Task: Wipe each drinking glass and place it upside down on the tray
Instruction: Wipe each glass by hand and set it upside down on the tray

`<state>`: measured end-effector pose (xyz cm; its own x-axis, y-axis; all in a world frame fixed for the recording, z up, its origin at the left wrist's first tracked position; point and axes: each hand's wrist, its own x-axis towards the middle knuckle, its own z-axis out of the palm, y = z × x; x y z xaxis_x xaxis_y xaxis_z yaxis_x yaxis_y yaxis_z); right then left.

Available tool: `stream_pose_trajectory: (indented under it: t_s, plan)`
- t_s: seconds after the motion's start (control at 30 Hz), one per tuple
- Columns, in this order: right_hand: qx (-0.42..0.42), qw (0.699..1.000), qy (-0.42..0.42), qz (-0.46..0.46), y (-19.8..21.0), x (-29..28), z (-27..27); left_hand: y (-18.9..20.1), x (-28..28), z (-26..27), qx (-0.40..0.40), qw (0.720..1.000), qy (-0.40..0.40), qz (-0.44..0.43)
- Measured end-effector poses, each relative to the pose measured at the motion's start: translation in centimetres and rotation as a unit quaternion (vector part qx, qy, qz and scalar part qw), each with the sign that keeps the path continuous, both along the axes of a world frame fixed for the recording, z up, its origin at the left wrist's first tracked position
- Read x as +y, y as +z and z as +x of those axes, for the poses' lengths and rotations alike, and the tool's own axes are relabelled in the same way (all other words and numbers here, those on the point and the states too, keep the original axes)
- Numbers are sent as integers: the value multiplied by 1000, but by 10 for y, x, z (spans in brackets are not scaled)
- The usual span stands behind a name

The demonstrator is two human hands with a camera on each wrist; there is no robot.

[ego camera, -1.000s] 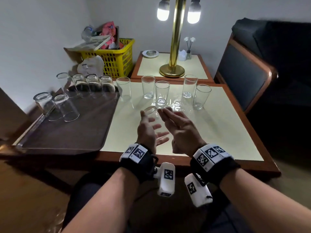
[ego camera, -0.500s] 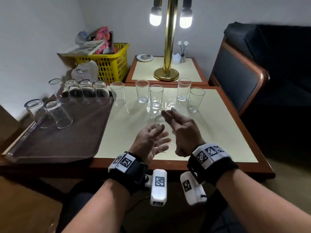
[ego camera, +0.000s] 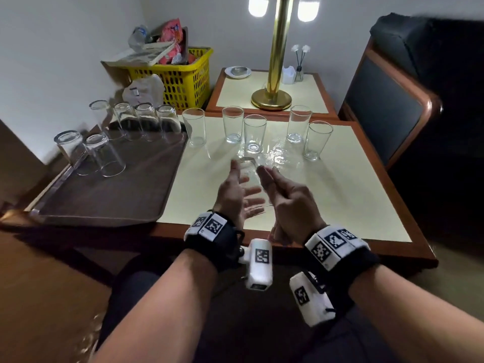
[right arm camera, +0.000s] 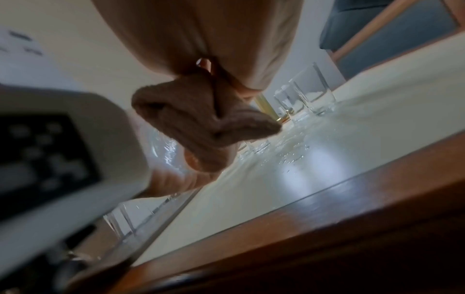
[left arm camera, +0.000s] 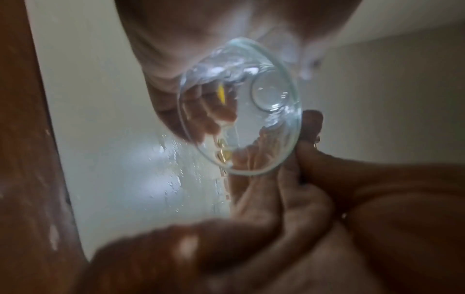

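Note:
A clear drinking glass lies tilted between my hands above the cream table, base away from me. My left hand cradles it, thumb up beside the base and fingers wrapped under it. The straight fingers of my right hand press along its other side. In the left wrist view the glass shows rim-on, wet inside. Several glasses stand upside down on the brown tray at left. Several upright glasses stand in a row at the back of the table.
Water drops glisten on the table ahead of my hands. A brass lamp stands on a side table behind. A yellow basket sits at the back left, a dark chair on the right.
The glass stayed between both hands while they shifted slightly over the table. My right fingers slid along its side, and my left fingers spread under it.

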<state>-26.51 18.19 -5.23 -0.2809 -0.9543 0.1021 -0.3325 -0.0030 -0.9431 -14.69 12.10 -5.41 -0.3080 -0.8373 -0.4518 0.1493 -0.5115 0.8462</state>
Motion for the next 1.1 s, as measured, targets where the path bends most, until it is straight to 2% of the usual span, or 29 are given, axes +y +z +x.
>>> stream_pose_trajectory:
  t_s: [0.07, 0.1, 0.17, 0.23, 0.27, 0.33, 0.4, 0.47, 0.53, 0.57, 0.6, 0.67, 0.7, 0.77, 0.83, 0.9, 0.97, 1.03, 1.1]
  plan:
    - [-12, 999, -53, 3, -1, -8, -10, -6, 6, 0, -20, 995, -96, -11]
    - [-9, 998, -68, 6, -3, -11, -13, -10, 8, 1, -32, 993, -105, -39]
    - [-1, 999, -49, 6, -4, -10, -8, -13, 5, 1, -44, 995, -43, -73]
    - [35, 999, -6, -6, -4, -3, 4, -11, 2, 2, -20, 999, 32, -37]
    - [40, 999, 0, -8, -3, -2, 6, -11, 1, 2, 2, 1000, 25, -9]
    - [17, 999, -36, 6, -1, -10, 0, -12, 3, 2, -1, 998, -64, -3]
    - [-18, 996, -84, 19, 3, -15, -12, -13, 6, 2, -26, 992, -108, -64]
    - [-6, 998, -61, 5, 0, -13, -9, -13, 5, 1, -22, 995, -38, -90]
    - [29, 999, -10, -11, -4, -6, 5, -11, 2, 1, 4, 998, 50, -49]
    - [39, 999, -7, -14, -5, -5, 8, -11, 1, 1, 15, 999, 39, -20]
    - [36, 999, -20, -11, -3, -6, 5, -11, 3, 0, 20, 1000, -10, -9]
    - [-7, 998, -56, 16, 3, -9, -6, -12, 9, -2, 0, 994, -104, -40]
    - [-41, 997, -58, 27, 6, -8, -9, -11, 11, -1, -11, 993, -102, -59]
    - [-74, 997, -21, 24, 4, -4, -5, -12, 7, -2, -16, 998, -17, -58]
    - [1, 1000, 4, -2, -5, 1, 5, -11, 3, -2, 14, 999, 31, 1]
    - [33, 999, -25, -4, -8, -3, 1, -14, 3, -1, 8, 999, -37, 23]
    - [19, 996, -91, 14, -3, -5, -12, -14, 10, -3, -24, 992, -121, -13]
    - [14, 995, -92, 24, -3, -2, -17, -15, 11, -4, -17, 995, -91, -47]
    - [19, 999, -38, 19, -5, 6, -4, -15, 7, -2, 14, 1000, -11, -16]
